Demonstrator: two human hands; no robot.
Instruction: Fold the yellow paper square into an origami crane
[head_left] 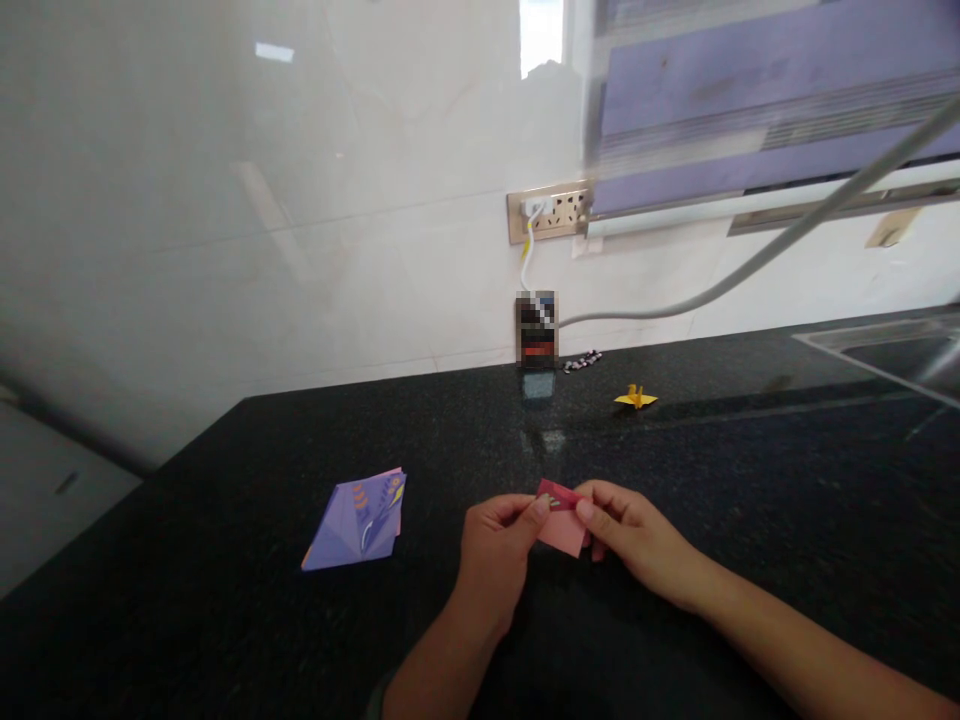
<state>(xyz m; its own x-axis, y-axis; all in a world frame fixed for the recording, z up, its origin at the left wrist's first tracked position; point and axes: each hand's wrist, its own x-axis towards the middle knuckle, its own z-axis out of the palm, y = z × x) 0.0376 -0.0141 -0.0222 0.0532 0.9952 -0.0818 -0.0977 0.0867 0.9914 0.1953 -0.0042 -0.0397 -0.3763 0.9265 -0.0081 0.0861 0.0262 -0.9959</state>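
I have the paper (562,532) between both hands, just above or on the dark counter (255,640); I can't tell which. It is pink, deeper red along its folded upper part, with a few pale marks near my left thumb.

My left hand (501,545) comes in from 7 o'clock, thumb and fingers closed on the paper's 9 o'clock side. My right hand (637,535) reaches in from 4 o'clock, its thumb pressed on the 2 o'clock corner and its fingers closed behind.

Taking the paper as the dial's centre, I see the sheets (349,525) at 9 o'clock, well apart from my left hand, purple on top with a pink edge showing beneath. The yellow bird (636,399) sits at 1 o'clock, wings spread. Toward 12, a dark block (537,335), too pixelated for me to identify, stands near the wall (360,250), with a small chain (583,362) just beside it. Above it is the socket (568,210), holding a white plug (536,207). The sink (900,350) lies at 2 o'clock.
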